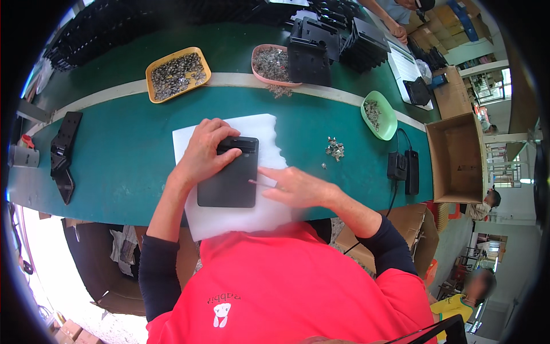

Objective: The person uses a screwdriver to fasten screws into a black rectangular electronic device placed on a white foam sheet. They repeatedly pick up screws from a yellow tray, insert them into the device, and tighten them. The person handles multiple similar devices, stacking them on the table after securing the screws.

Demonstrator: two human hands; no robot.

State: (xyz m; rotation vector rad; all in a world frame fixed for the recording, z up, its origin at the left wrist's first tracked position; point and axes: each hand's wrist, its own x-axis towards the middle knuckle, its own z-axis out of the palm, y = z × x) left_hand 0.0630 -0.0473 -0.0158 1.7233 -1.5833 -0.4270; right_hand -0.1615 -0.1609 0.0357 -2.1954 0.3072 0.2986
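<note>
A flat black plate-like part with a slotted strip near its far end lies on a white foam sheet in front of me. My left hand grips its far left side, with fingers curled at the far end and the thumb pressed on the slotted strip. At the plate's right edge is my right hand, its fingers pointing left and smeared by motion. Something thin and pinkish shows at those fingertips; whether it is a finger or a held thing is unclear.
Small metal parts fill a yellow tray, a pink tray and a green tray. Loose metal pieces lie right. A black bracket is left; black adapters and a cardboard box are right. Beyond, a co-worker's hand shows.
</note>
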